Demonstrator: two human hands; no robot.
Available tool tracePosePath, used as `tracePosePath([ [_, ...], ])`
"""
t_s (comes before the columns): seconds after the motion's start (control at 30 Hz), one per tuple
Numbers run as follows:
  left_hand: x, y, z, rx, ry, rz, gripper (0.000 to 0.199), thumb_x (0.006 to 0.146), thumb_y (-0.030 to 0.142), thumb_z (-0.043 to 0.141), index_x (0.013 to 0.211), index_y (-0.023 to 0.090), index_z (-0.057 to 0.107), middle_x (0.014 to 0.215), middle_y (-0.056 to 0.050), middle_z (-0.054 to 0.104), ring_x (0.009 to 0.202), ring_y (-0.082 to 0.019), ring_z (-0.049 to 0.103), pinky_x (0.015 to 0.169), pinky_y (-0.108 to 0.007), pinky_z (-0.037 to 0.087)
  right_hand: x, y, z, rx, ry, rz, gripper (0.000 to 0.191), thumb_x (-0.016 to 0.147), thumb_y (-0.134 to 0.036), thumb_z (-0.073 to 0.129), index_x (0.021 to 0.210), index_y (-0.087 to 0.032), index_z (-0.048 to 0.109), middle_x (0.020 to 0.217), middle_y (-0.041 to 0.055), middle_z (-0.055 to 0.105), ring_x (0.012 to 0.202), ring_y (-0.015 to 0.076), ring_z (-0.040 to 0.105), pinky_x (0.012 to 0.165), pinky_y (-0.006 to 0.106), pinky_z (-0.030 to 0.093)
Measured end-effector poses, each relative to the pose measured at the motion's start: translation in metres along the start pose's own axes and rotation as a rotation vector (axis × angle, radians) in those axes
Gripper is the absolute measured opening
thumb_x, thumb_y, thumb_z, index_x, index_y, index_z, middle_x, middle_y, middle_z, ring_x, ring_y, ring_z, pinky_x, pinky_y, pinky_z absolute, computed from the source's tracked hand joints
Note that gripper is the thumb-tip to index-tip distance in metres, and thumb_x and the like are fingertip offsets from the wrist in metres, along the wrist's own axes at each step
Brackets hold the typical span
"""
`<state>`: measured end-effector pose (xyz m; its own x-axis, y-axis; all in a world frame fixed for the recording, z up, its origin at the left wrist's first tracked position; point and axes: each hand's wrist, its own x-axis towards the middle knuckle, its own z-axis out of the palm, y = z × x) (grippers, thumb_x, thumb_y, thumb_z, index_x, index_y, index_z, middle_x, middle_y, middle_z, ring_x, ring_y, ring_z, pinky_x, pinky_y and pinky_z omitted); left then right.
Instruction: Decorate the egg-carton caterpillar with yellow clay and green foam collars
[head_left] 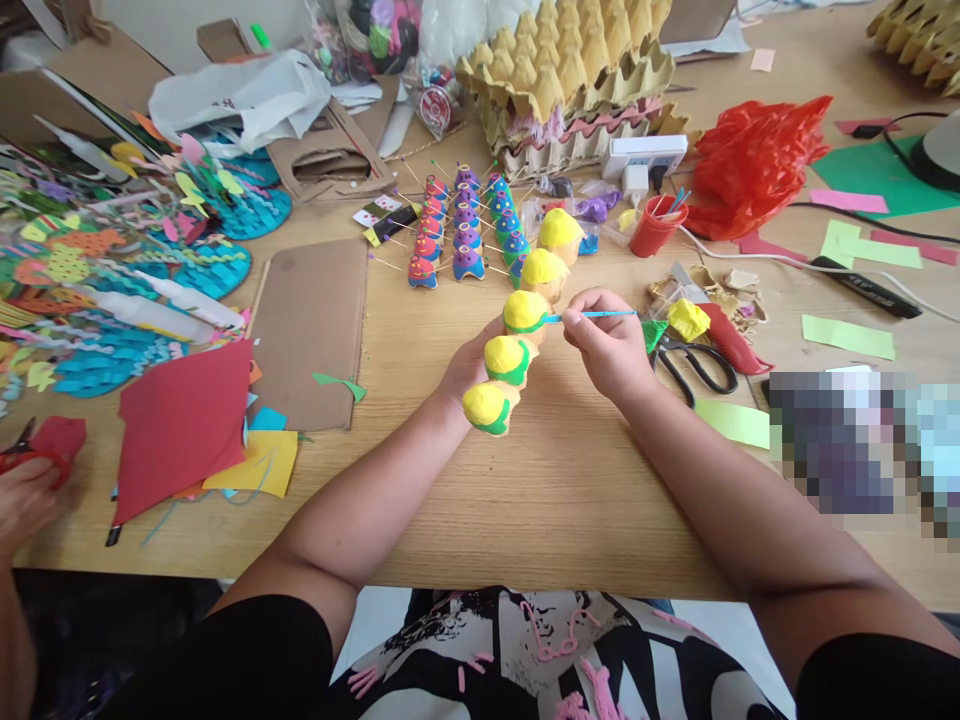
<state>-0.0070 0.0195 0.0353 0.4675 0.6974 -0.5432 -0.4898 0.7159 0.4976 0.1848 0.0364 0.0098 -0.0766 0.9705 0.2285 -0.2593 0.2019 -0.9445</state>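
Note:
My left hand (471,362) grips an egg-carton strip (523,311) from beneath and behind, its fingers partly hidden by the strip. Yellow caps cover the row of bumps, and green bands edge the three nearest ones. Between thumb and fingers, my right hand (611,345) pinches a thin blue stick (600,314). The stick's tip touches the green edge of the middle bump. Just right of my right hand lie a green lump (654,334), a yellow lump (688,319) and black-handled scissors (694,365).
Finished-looking caterpillars (467,225) with pin feelers stand behind the strip. A red cup (658,226) of sticks, a red plastic bag (757,165) and stacked egg trays (570,60) are farther back. Cardboard (307,335) and red paper (187,430) lie left, beside another person's hand (26,505) with red-handled scissors.

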Motion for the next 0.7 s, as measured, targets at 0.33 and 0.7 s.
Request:
tracePosePath([
  [0.33, 0.0064, 0.0003, -0.0077, -0.016, -0.01, -0.021, 0.029, 0.097, 0.051, 0.064, 0.09, 0.024, 0.055, 0.057, 0.006, 0.046, 0.035, -0.005, 0.036, 0.037, -0.014, 0.02, 0.0008, -0.0009, 0.0003, 0.019, -0.01, 0.03, 0.049, 0.074, -0.063, 0.09, 0.081, -0.024, 0.062, 0.063, -0.0078, 0.046, 0.056, 0.0089, 0.032, 0.055, 0.027, 0.023],
  [0.7, -0.0011, -0.0068, -0.0059, -0.01, -0.051, -0.008, 0.029, 0.098, 0.049, 0.063, 0.087, 0.022, 0.062, 0.059, 0.003, 0.056, 0.035, -0.008, 0.046, 0.037, -0.019, 0.025, 0.0007, 0.0022, -0.0009, -0.008, -0.004, 0.015, 0.045, 0.079, -0.061, 0.088, 0.083, -0.024, 0.063, 0.066, -0.0063, 0.047, 0.058, 0.0095, 0.033, 0.053, 0.027, 0.022],
])
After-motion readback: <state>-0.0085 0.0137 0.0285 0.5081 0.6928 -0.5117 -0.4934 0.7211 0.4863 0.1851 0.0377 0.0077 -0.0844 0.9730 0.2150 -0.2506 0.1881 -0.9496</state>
